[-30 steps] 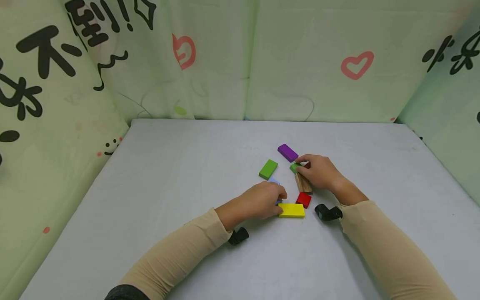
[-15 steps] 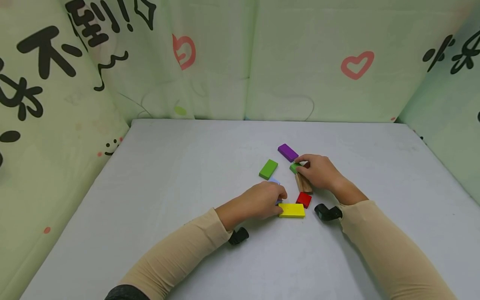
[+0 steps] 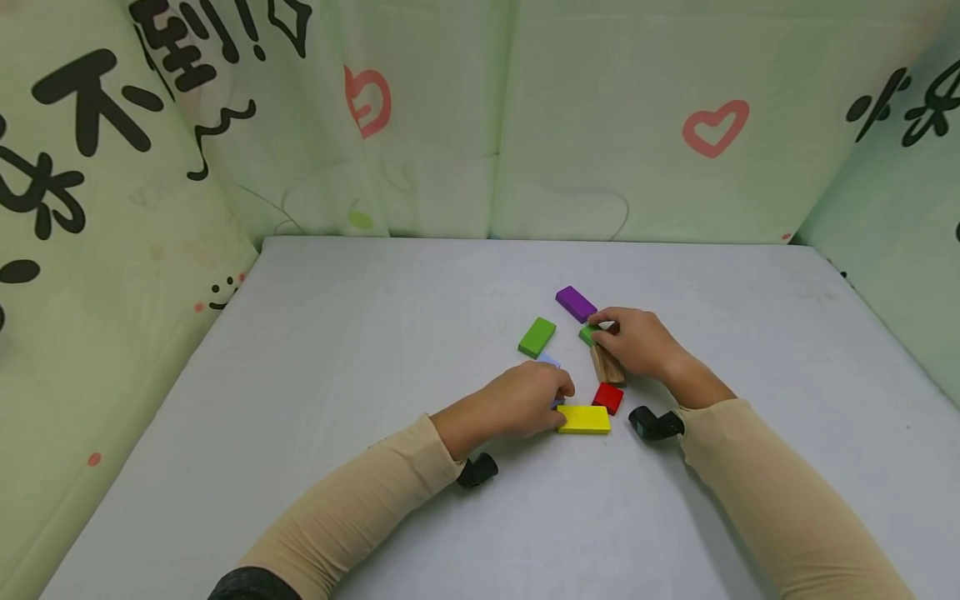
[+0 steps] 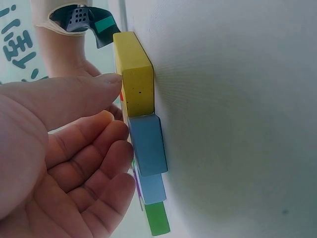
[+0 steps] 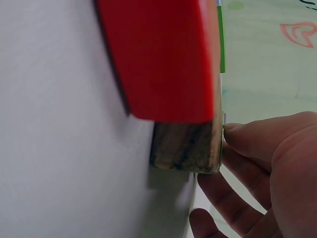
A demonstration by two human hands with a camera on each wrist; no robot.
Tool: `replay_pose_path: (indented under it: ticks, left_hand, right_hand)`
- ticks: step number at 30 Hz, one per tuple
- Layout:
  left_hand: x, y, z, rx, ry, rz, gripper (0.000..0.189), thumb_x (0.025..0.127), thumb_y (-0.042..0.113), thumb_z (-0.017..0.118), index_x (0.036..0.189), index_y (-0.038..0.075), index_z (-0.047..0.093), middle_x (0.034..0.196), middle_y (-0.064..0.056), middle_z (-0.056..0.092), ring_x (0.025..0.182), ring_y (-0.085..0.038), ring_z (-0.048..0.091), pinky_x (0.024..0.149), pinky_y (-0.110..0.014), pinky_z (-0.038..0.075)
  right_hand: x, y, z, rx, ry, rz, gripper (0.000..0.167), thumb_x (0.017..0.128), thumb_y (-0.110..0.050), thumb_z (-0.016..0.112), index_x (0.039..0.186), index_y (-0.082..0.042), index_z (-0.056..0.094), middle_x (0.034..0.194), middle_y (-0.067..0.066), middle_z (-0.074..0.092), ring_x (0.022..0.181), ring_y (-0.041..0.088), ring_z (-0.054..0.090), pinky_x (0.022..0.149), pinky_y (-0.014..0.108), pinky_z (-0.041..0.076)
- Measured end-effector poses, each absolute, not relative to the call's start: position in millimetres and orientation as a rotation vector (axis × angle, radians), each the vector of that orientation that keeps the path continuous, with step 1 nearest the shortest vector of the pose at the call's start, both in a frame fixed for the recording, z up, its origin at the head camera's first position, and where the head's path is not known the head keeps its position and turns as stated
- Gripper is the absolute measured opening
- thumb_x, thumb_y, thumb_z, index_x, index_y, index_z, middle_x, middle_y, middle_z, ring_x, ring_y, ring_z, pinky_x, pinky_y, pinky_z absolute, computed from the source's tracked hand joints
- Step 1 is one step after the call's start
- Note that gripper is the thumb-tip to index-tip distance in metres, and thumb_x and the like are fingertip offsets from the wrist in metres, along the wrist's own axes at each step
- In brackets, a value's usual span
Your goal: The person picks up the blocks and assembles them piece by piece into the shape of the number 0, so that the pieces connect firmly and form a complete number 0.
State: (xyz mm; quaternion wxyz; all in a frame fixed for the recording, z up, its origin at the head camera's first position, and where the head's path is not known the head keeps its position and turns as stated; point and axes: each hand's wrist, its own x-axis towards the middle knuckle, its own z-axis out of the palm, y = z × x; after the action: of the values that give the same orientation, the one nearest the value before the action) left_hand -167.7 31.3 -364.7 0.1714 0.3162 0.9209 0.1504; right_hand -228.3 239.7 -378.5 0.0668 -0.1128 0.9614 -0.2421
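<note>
In the head view, a rough ring of coloured wooden blocks lies flat. My left hand [image 3: 521,400] is at its near left, thumb touching the left end of the yellow block [image 3: 587,420]. Its loosely bent fingers hover over or touch the blue block [image 4: 148,144]; which, I cannot tell. A light blue block [image 4: 152,188] lies just beyond. My right hand [image 3: 637,340] pinches a small green block [image 3: 587,335] between thumb and forefinger. Under that hand lies a brown wood-grain block [image 3: 607,367], partly hidden. The red block [image 3: 608,397] sits between brown and yellow.
A purple block [image 3: 575,304] lies at the far side, close to the right fingertips. A larger green block [image 3: 537,337] lies at the left of the ring. The white tabletop [image 3: 360,333] is bordered by printed pale green curtains [image 3: 600,150].
</note>
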Motion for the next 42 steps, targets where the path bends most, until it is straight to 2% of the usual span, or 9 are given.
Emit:
replay_pose_path:
  ticks: [9, 42]
  left_hand:
    - [-167.6, 31.9, -364.3, 0.900, 2.620, 0.406, 0.037, 0.092, 0.024, 0.075, 0.126, 0.012, 0.067, 0.111, 0.004, 0.068, 0.093, -0.009, 0.058, 0.088, -0.019, 0.049]
    - [-166.7, 32.5, -364.1, 0.871, 2.621, 0.399, 0.038, 0.092, 0.025, 0.075, 0.127, 0.013, 0.067, 0.111, 0.005, 0.068, 0.093, -0.009, 0.057, 0.089, -0.019, 0.049]
  right_hand:
    - [-228.6, 239.1, -379.0, -0.341, 2.905, -0.729, 0.035, 0.099, -0.017, 0.059, 0.130, 0.000, 0.062, 0.112, 0.023, 0.067, 0.094, 0.033, 0.063, 0.082, 0.045, 0.056]
    - [-229.5, 237.1, -378.1, -0.326, 2.881, -0.741, 0.037, 0.100, -0.019, 0.059, 0.132, 0.001, 0.061, 0.116, 0.025, 0.065, 0.097, 0.034, 0.063, 0.083, 0.044, 0.056]
